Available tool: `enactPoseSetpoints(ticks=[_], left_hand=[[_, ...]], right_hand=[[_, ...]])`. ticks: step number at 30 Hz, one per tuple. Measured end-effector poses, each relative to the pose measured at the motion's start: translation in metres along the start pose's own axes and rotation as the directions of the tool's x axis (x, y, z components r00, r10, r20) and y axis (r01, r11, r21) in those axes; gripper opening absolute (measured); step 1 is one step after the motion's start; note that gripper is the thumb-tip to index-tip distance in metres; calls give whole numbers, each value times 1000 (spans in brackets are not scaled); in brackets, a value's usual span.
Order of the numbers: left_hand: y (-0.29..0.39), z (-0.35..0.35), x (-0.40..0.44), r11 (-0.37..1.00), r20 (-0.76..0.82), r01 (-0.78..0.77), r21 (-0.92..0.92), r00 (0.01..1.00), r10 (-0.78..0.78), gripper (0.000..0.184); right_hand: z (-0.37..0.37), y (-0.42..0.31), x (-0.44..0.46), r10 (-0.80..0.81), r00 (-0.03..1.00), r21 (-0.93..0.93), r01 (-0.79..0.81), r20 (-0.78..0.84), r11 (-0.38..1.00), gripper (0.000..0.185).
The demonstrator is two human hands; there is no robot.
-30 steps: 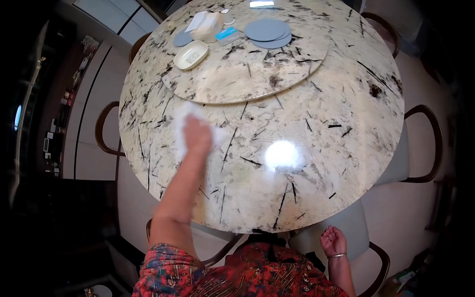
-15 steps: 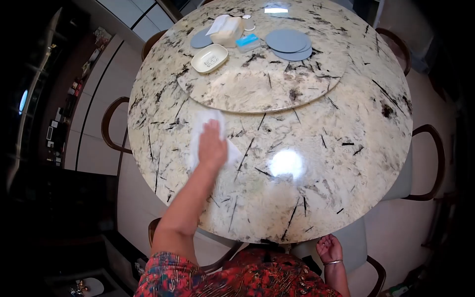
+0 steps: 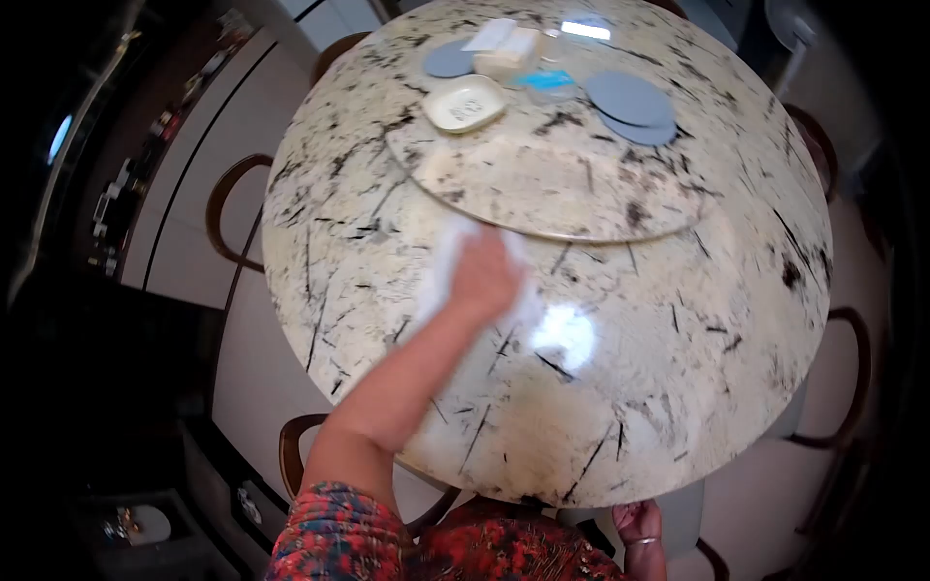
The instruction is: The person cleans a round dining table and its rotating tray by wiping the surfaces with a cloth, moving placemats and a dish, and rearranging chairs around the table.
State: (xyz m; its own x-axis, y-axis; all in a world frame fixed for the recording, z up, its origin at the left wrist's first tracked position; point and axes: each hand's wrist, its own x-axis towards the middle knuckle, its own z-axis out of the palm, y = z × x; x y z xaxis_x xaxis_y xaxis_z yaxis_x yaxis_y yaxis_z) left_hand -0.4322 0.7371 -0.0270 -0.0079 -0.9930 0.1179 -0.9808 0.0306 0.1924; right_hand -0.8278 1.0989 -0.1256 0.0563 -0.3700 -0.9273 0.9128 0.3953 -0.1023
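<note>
With fingers of the left hand (image 3: 484, 278) holding a cloth (image 3: 446, 259) beside the turntable (image 3: 542, 179) — seemingly mid-wipe, remainder unclear — and right hand (image 3: 637, 523) partly hidden, finger spread unclear.

The turntable (image 3: 552, 184) bears a dish (image 3: 465, 104) left of a container (image 3: 550, 87).

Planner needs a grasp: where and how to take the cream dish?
Pinch the cream dish by its near-left rim, coming from the near side and above. It lies open side up, its raised edge likely good for a pinch; the beige box and blue-topped container crowd its far and right sides.
</note>
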Motion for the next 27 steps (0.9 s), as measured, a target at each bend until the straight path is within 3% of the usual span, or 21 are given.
enactPoseSetpoints(ticks=[2, 3, 5, 7, 9, 10, 13, 17, 18, 19, 20, 21, 22, 24, 27], left_hand=[[27, -15, -40, 896, 189, -444, 9, 880, 435, 59], [19, -18, -35, 902, 185, -431, 15, 888, 421, 59], [0, -23, -19, 949, 106, -315, 4, 944, 312, 50], [-50, -29, 16, 990, 157, -65, 126, 987, 44, 49], [-111, -35, 41, 954, 147, 192, 231, 962, -229, 52], [-141, -40, 46, 932, 36, 301, 205, 949, -314, 52], [-228, -45, 49, 798, -58, 571, 192, 819, -571, 52], [-305, -45, -22, 556, -142, 760, 338, 625, -768, 54], [-301, -46, -47, 581, -159, 748, 321, 647, -746, 55], [-290, -47, -71, 634, -173, 718, 287, 690, -703, 56], [-268, -49, -92, 714, -178, 661, 233, 750, -637, 57], [-245, -52, -119, 783, -175, 596, 179, 802, -570, 59], [-217, -54, -144, 846, -153, 519, 125, 852, -500, 61], [-139, -52, -186, 945, -32, 323, 46, 946, -322, 64], [16, -52, -204, 993, 217, -82, -84, 971, 98, 78]], right_hand=[[16, 5, -3, 13, 999, -75, -10, 46, 997, 36], [27, 6, -5, 37, 999, -94, -37, 2, 995, 38], [16, 3, 2, 85, 996, -95, -81, 38, 992, 41], [22, -3, 10, 126, 989, -97, -118, 80, 988, 44], [34, -1, 5, 18, 1000, -135, -20, -16, 991, 42], [22, -5, 13, 37, 999, -136, -32, 39, 990, 45], [37, 0, 6, 5, 991, -200, 22, 137, 980, 48], [46, -3, -13, -22, 977, -120, 49, 211, 992, 46], [43, -2, -21, -59, 989, -164, 82, 137, 983, 44], [8, -7, -15, 28, 995, -166, -12, 96, 986, 42], [14, 1, -35, 2, 999, -148, -10, -52, 989, 39], [9, 0, -38, 35, 997, -135, -26, 63, 990, 25], [-15, 3, -23, 116, 920, -10, -121, 374, 993, 20], [-7, 6, -33, 72, 994, -88, -64, 84, 994, 19], [-18, 6, -37, 39, 984, 1, -40, 173, 999, 20]])
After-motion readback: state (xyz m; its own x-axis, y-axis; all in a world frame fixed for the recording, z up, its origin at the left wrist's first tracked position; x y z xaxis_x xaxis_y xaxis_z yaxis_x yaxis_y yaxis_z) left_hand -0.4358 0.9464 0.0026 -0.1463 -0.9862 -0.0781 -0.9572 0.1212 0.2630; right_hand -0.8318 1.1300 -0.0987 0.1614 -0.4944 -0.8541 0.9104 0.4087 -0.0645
